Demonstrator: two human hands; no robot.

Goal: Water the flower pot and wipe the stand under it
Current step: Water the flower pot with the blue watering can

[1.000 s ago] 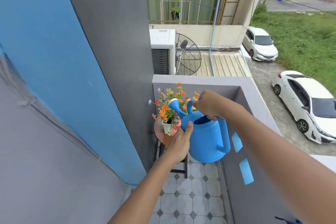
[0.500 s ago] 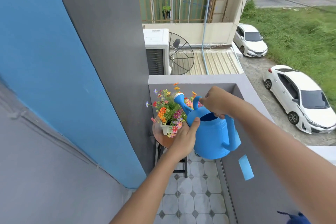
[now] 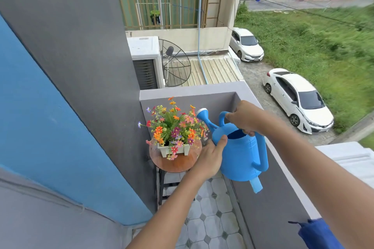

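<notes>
A small white flower pot (image 3: pixel 174 149) full of orange, pink and purple flowers (image 3: pixel 174 125) sits on a round brown stand (image 3: pixel 178 162) in the balcony corner. To its right hangs a blue watering can (image 3: pixel 240 155), its white-tipped spout (image 3: pixel 202 111) beside the flowers' right edge. My right hand (image 3: pixel 245 117) grips the can's top handle. My left hand (image 3: pixel 211 156) presses flat against the can's left side, thumb up on its shoulder. The can is held above the floor, tilted slightly back from the flowers.
A grey parapet wall (image 3: pixel 269 198) runs along the right, with a blue cloth (image 3: pixel 319 233) lying on it near the bottom. Blue and grey walls (image 3: pixel 66 97) close the left side. The tiled floor (image 3: pixel 208 218) is narrow. Parked white cars (image 3: pixel 297 99) stand far below.
The watering can has moved right and tipped back, so its spout left the flowers and now sits beside them. Both hands moved with it. The view has shifted left.
</notes>
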